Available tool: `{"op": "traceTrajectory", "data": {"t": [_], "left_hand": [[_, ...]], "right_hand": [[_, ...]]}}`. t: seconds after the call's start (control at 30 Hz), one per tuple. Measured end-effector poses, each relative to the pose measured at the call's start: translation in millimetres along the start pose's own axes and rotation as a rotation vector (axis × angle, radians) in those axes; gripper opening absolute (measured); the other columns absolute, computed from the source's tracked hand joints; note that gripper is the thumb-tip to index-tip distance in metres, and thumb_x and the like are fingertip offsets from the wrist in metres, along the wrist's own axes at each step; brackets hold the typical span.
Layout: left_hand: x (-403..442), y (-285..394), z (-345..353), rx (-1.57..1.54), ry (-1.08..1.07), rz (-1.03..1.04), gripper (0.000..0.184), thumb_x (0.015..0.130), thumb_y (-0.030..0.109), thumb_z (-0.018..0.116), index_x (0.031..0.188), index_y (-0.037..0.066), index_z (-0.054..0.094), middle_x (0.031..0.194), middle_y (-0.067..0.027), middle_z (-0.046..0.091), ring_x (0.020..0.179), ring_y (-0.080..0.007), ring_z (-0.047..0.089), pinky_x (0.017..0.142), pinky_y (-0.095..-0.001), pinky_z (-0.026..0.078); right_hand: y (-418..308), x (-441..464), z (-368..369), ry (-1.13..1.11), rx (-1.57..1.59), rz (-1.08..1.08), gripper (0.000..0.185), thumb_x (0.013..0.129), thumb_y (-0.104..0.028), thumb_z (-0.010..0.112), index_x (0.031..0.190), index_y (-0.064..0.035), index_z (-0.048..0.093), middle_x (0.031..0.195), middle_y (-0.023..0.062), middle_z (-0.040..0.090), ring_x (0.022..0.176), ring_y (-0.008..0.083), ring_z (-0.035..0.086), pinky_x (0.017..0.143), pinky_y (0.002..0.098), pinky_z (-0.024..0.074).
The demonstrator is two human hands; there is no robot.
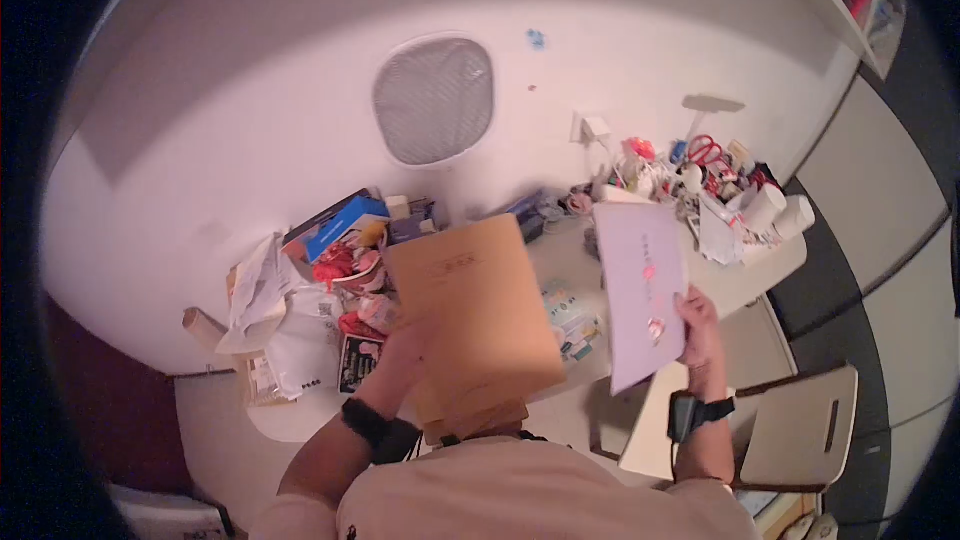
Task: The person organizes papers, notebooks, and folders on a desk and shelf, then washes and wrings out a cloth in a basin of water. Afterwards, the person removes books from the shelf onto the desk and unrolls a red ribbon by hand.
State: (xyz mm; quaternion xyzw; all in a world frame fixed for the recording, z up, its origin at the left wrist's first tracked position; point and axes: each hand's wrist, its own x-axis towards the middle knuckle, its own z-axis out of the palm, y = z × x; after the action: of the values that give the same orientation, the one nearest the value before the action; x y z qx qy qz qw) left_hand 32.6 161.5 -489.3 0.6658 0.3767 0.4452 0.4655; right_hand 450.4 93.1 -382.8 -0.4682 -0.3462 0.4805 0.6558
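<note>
My left hand (402, 358) grips the left edge of a brown kraft paper envelope (475, 305), held up over the front of the desk with small dark print near its top. Part of my hand blurs against the paper. Below it, close to my chest, shows another brown paper piece (470, 412), partly covered. My right hand (702, 325) is closed on the right edge of a pale lilac sheet or folder (640, 290) with red and dark print, tilted upright. The two papers are apart. Between them a pale printed packet (570, 315) lies on the desk.
On the left of the desk (283, 422) are white plastic mailers (305, 340), a blue box (347, 227) and red wrappers (340, 265). At the back right sit red scissors (705, 150), white paper cups (765, 210) and clutter. A chair (795, 430) stands at right.
</note>
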Motion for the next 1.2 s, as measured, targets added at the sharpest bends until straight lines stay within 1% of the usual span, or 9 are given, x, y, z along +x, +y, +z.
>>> {"op": "traceTrajectory", "data": {"t": [0.13, 0.2, 0.23, 0.3, 0.43, 0.5, 0.8, 0.87, 1.2], "left_hand": [[7, 48, 18, 0.72, 0.024, 0.469, 0.044, 0.074, 0.013, 0.058, 0.115, -0.003, 0.052, 0.107, -0.0199, 0.057, 0.103, -0.0355, 0.054, 0.089, -0.0367, 0.042], [7, 43, 25, 0.049, -0.216, -0.316, 0.054, 0.079, 0.01, 0.055, 0.129, 0.001, 0.039, 0.132, -0.0164, 0.04, 0.126, -0.0328, 0.031, 0.107, -0.0363, 0.02], [1, 34, 16, 0.057, -0.163, -0.278, 0.054, 0.079, 0.01, 0.055, 0.129, 0.001, 0.039, 0.132, -0.0164, 0.04, 0.126, -0.0328, 0.031, 0.107, -0.0363, 0.02], [-11, 16, -4, 0.716, 0.068, 0.063, 0.043, 0.08, 0.017, 0.058, 0.118, 0.0, 0.048, 0.101, -0.0174, 0.057, 0.093, -0.032, 0.056, 0.085, -0.0375, 0.043], [-16, 98, -16, 0.895, 0.096, 0.534, 0.037, 0.081, 0.015, 0.062, 0.113, 0.001, 0.05, 0.101, -0.0115, 0.058, 0.091, -0.0223, 0.057, 0.083, -0.0341, 0.045], [-24, 140, -8, -0.312, 0.375, -0.37, 0.041, 0.077, 0.013, 0.068, 0.113, 0.002, 0.051, 0.102, -0.0065, 0.058, 0.092, -0.0159, 0.056, 0.083, -0.0318, 0.045], [-74, 68, -47, 0.278, 0.301, 0.079, 0.052, 0.071, 0.017, 0.075, 0.115, 0.003, 0.052, 0.104, -0.0057, 0.059, 0.092, -0.0164, 0.057, 0.083, -0.0312, 0.046], [-88, 15, -47, 0.247, 0.327, 0.053, 0.05, 0.07, 0.017, 0.075, 0.113, 0.004, 0.053, 0.101, -0.006, 0.06, 0.091, -0.0181, 0.059, 0.082, -0.032, 0.047], [-66, 131, -80, 0.215, 0.345, 0.087, 0.041, 0.072, 0.022, 0.072, 0.105, 0.002, 0.06, 0.092, -0.0122, 0.065, 0.084, -0.0142, 0.063, 0.072, -0.0293, 0.049]], "right_hand": [[53, 10, 60, -0.278, -0.332, 0.186, 0.02, 0.084, -0.017, 0.06, 0.098, -0.003, 0.057, 0.082, 0.0009, 0.061, 0.07, 0.0062, 0.055, 0.063, 0.0206, 0.045], [58, 1, 110, -0.303, -0.575, 0.173, 0.021, 0.085, -0.017, 0.059, 0.101, -0.0033, 0.057, 0.085, 0.0013, 0.061, 0.072, 0.0071, 0.054, 0.063, 0.0217, 0.0449], [74, 2, 123, -0.301, -0.445, 0.085, 0.018, 0.086, -0.016, 0.058, 0.099, -0.0033, 0.056, 0.086, 0.002, 0.061, 0.072, 0.008, 0.054, 0.064, 0.0223, 0.0452], [97, 4, 135, -0.311, -0.269, 0.117, 0.016, 0.088, -0.013, 0.055, 0.099, -0.0025, 0.053, 0.089, 0.0037, 0.06, 0.075, 0.01, 0.055, 0.068, 0.024, 0.0459], [135, 10, 151, -0.432, -0.203, 0.174, 0.021, 0.087, -0.009, 0.055, 0.105, -0.0022, 0.047, 0.097, 0.0071, 0.059, 0.086, 0.013, 0.055, 0.078, 0.0274, 0.0454], [137, 0, 178, -0.482, -0.184, 0.081, 0.027, 0.085, -0.009, 0.059, 0.108, -0.0027, 0.046, 0.099, 0.0072, 0.058, 0.089, 0.0133, 0.054, 0.078, 0.0281, 0.0454], [191, -5, 225, -0.574, -0.145, -0.116, 0.064, 0.073, -0.007, 0.069, 0.126, -0.0073, 0.034, 0.113, 0.012, 0.051, 0.104, 0.0204, 0.051, 0.087, 0.0322, 0.042], [218, 4, 218, -0.724, -0.603, -0.588, 0.063, 0.07, -0.013, 0.073, 0.123, -0.0041, 0.038, 0.115, 0.0115, 0.051, 0.105, 0.0199, 0.051, 0.088, 0.0319, 0.0419], [76, -5, 274, -0.848, -0.287, -0.178, 0.064, 0.066, -0.008, 0.075, 0.119, -0.0005, 0.041, 0.117, 0.0123, 0.051, 0.106, 0.0198, 0.051, 0.089, 0.0325, 0.0417]]}}
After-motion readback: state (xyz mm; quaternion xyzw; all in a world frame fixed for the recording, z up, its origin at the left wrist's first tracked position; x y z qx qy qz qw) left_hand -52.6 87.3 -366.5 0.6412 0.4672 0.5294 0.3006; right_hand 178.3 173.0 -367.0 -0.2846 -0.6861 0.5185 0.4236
